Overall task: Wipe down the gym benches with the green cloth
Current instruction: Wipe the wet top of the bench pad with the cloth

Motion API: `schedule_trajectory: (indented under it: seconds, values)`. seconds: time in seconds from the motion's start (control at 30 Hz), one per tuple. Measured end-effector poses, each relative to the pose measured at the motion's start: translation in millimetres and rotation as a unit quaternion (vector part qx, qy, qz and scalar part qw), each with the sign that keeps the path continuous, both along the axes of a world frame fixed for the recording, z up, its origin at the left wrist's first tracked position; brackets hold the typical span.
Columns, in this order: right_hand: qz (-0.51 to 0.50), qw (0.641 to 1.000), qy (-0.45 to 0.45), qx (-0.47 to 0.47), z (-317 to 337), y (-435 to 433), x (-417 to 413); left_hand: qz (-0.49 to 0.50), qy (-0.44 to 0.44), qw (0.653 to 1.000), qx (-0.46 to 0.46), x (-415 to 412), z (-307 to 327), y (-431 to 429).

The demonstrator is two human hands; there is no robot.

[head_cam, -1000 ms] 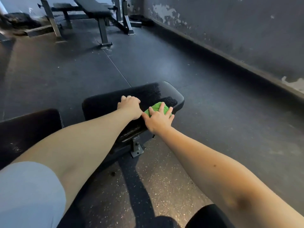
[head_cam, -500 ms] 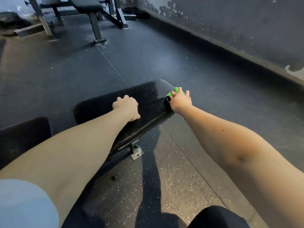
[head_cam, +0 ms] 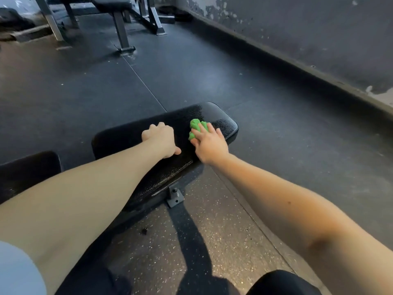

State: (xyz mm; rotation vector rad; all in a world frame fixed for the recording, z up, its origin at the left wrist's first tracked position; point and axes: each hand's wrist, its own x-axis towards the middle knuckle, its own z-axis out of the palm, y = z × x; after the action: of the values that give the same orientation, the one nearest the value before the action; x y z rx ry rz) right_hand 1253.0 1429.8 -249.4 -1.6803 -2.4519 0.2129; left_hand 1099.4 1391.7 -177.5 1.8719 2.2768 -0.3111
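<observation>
A black padded bench seat lies low in front of me, its surface shiny and wet near the far end. My right hand presses a bunched green cloth flat on the pad's top, fingers spread over it. My left hand rests as a loose fist on the pad's middle, holding nothing. A second black pad sits at the left, partly behind my left arm.
A metal bracket holds the pad above speckled rubber floor. Another bench with steel legs stands far back. A dark peeling wall runs along the right. My knees show at the bottom edge.
My right hand slid the cloth out to the pad's right end edge, then came back onto the top surface toward the middle. The left hand stayed put.
</observation>
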Motion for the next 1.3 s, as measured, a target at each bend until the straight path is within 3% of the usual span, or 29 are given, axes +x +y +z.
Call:
schedule_trajectory:
  seconds: [0.17,0.3,0.43,0.53,0.67,0.77,0.9,0.97,1.17,1.3]
  values:
    - [-0.076,0.996,-0.028,-0.023,6,70,21,0.007,0.003,1.0,0.001,1,-4,-2]
    - [-0.126,0.991,-0.033,-0.024,10,70,-1,0.009,-0.006,1.0,-0.004,-1,-4,-4]
    - [0.015,0.998,-0.046,0.05,2,26,-27,0.006,-0.011,1.0,-0.003,-2,-2,-4]
    - [0.078,0.997,0.0,0.019,7,38,-7,0.006,-0.009,1.0,-0.005,-1,-2,-4]
    - [-0.041,0.999,-0.01,0.01,9,105,28,0.005,-0.011,1.0,-0.006,-2,-4,-4]
    - [-0.096,0.995,-0.033,0.003,10,111,1,0.005,-0.006,1.0,-0.009,-2,-5,-3]
    - [0.098,0.994,-0.032,0.024,12,82,-59,0.003,-0.007,1.0,-0.011,-2,-5,-2]
    - [0.138,0.99,-0.025,-0.005,19,90,-60,0.002,-0.006,1.0,-0.01,-2,-7,-1]
    - [-0.05,0.998,-0.034,-0.016,24,160,29,-0.002,-0.008,1.0,-0.016,-4,-9,2]
    - [-0.087,0.995,-0.035,-0.024,14,149,44,-0.004,0.001,1.0,-0.011,-3,-8,1]
